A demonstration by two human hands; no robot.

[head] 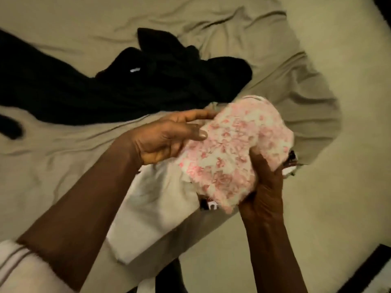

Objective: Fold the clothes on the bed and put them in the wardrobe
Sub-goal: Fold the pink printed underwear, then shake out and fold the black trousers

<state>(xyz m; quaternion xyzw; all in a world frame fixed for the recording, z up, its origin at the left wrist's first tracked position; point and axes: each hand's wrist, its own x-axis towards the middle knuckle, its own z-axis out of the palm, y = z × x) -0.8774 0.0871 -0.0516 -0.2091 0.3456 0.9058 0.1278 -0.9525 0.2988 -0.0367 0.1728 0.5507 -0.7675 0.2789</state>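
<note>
Both hands are holding one small bundled white garment with a pink floral print [230, 153], soft and fuzzy in look, above the near right part of the bed. The left hand [167, 136] is resting half open against its left side, thumb lying on the printed cloth and fingers stretched behind it. The right hand [264, 187] is gripping it from below, fingers wrapped around the near right edge. Beneath the bundle, one plain white folded cloth [152, 210] is lying, and a dark scrap with white lettering [208, 205] is peeking out; the letters are too blurred to read. Farther left, one crumpled black garment [131, 81] is sprawling over the wrinkled beige bedsheet [63, 161], a small white tag showing on it, unreadable.
</note>
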